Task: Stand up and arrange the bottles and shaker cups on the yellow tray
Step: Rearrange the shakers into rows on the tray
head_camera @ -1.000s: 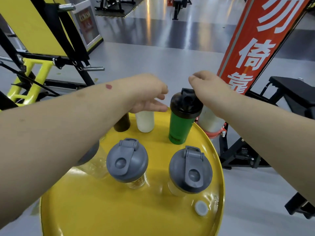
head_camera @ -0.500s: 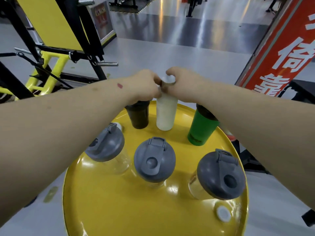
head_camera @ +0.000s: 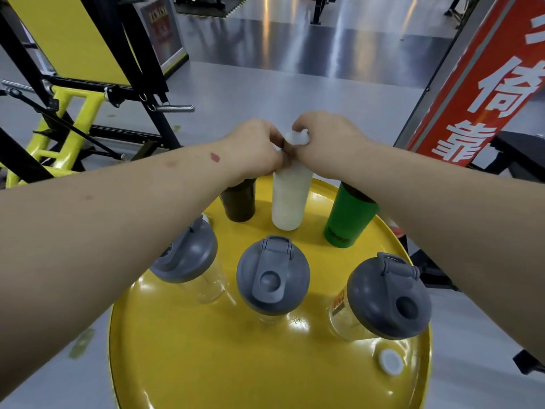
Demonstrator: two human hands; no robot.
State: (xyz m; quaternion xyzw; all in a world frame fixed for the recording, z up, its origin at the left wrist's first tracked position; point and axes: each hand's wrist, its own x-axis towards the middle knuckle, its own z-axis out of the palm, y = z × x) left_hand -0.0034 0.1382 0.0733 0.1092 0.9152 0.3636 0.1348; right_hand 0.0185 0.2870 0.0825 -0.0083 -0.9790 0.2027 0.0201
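A round yellow tray [head_camera: 206, 364] holds six upright containers. In the back row stand a dark bottle [head_camera: 239, 203], a white bottle [head_camera: 289, 199] and a green shaker cup [head_camera: 346, 219]. Three clear shaker cups with grey lids stand in front: left [head_camera: 188, 258], middle [head_camera: 272, 280], right [head_camera: 386, 299]. My left hand [head_camera: 253, 149] and my right hand [head_camera: 327, 143] meet at the white bottle's top, both closed around its neck and cap. My right forearm hides the green cup's lid.
A small white cap [head_camera: 390, 362] lies on the tray near its front right rim. A yellow and black gym machine [head_camera: 67, 122] stands to the left. A red banner [head_camera: 483, 84] and a black bench [head_camera: 522, 149] are to the right.
A second ago my hands were apart, left over the white bottle and right by the green cup's lid. Both have since closed on the white bottle's top. The camera view has shifted.
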